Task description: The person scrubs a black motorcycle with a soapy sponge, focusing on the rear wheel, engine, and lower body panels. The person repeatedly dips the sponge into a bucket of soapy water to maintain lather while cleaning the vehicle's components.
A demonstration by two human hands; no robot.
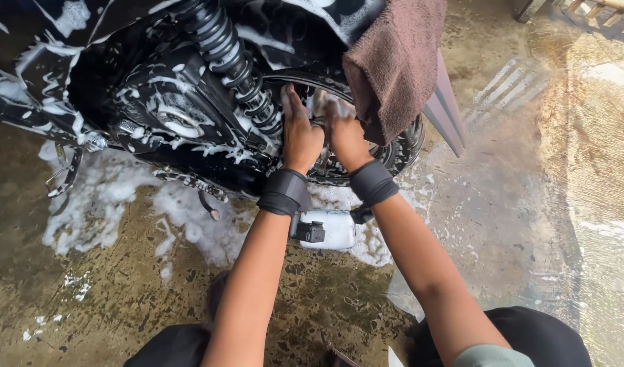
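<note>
Floor (502, 204) = wet concrete, stained brown/green, soap foam (189, 217) pooled under the bike and streaked off to the left. Looks like an outdoor wash bay; sunlit patch far right, some wooden slats top-right corner.

Motorcycle (155, 88) fills the upper left, black, covered in suds. Long axis runs roughly left-right across the view, rear end pointing right. Rear wheel (393, 153) sits upright on the floor at centre-right, only the lower arc visible. Coil shock absorber (234, 64) runs diagonally, top-left down to near the wheel hub. Brown towel (397, 61) draped over the tail, hanging down over the top of the wheel. Grey mudguard edge (448, 109) sticks out to the right behind it.

Left hand (299, 132) flat on the wheel area just right of the shock's lower end, fingers straight, pressed together, pointing up. Right hand (344, 132) just beside it, touching the wheel under the towel's edge; fingers partly hidden in foam and behind the towel, so can't tell if they grip anything. Both wrists carry black bands; a small black device hangs under the left one.

White plastic jug (332, 228) on the floor btwn the forearms, just below the wheel.

Open room: wide bare floor to the right of the wheel, and near-left. Tight spot is btwn shock, towel and wheel, where both hands are. Person's dark-clothed knees at bottom edge.
</note>
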